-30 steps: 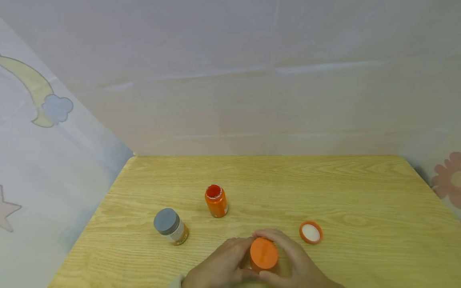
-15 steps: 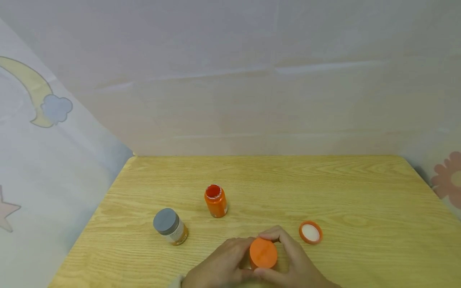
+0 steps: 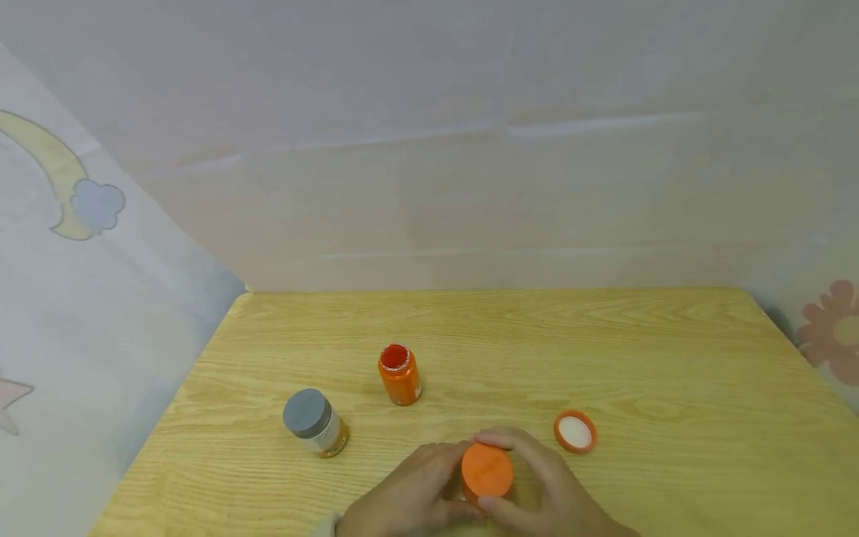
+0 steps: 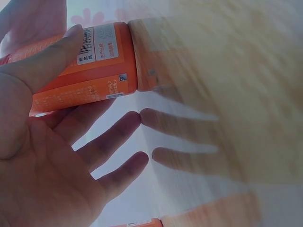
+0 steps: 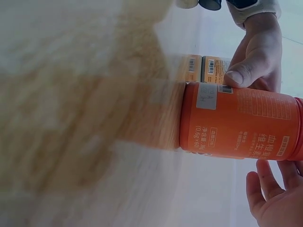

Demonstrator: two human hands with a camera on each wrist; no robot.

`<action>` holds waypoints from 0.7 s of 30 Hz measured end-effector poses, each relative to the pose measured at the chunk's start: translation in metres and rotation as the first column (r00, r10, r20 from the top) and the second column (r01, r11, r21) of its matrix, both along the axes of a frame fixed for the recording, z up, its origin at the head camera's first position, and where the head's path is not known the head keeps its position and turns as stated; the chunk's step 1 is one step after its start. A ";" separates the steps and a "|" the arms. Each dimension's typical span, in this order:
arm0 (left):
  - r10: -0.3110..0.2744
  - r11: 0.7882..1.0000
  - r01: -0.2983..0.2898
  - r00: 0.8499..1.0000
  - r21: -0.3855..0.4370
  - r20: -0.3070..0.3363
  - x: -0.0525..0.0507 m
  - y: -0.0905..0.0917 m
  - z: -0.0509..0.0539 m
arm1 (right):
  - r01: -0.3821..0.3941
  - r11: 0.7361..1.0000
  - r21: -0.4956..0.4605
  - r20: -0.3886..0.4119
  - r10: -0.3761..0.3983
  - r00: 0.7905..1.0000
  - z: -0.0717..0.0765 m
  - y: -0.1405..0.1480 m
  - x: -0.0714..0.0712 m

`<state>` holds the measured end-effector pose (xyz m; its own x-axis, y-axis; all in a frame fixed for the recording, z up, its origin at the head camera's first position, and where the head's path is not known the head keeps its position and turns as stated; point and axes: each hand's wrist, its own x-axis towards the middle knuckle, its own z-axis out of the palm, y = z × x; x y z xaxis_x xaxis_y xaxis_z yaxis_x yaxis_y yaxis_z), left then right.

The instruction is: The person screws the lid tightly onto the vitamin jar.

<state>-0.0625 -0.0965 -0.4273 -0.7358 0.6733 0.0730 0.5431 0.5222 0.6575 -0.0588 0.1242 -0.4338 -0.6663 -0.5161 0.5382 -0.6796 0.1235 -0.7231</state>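
Observation:
An orange supplement bottle with an orange lid stands upright on the table at the near edge of the head view. My left hand grips its body from the left, thumb and forefinger around it, the lower fingers spread in the left wrist view. From the right, my right hand holds the lid between thumb and forefinger. Its other fingers hang away from the bottle in the right wrist view. Farther back stands a lidless orange bottle. A loose orange lid lies white inside up, right of my hands.
A jar with a grey lid stands at the left, its lower part orange. The wooden table reaches back to a pale cloth backdrop. Patterned cloth hangs at the left side.
My right forefinger and thumb have shifted around the lid's rim and back again. The left hand keeps its grip on the bottle. The head view has shifted slightly.

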 end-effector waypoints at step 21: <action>0.008 1.000 -0.008 0.996 -0.003 0.091 0.000 0.002 0.000 | 0.087 0.990 0.113 0.111 -0.100 0.989 0.012 -0.001 0.001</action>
<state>-0.0624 -0.0946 -0.4275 -0.7447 0.6674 0.0035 0.4766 0.5280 0.7029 -0.0576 0.1230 -0.4217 -0.7692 -0.4995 0.3986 -0.5734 0.2640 -0.7756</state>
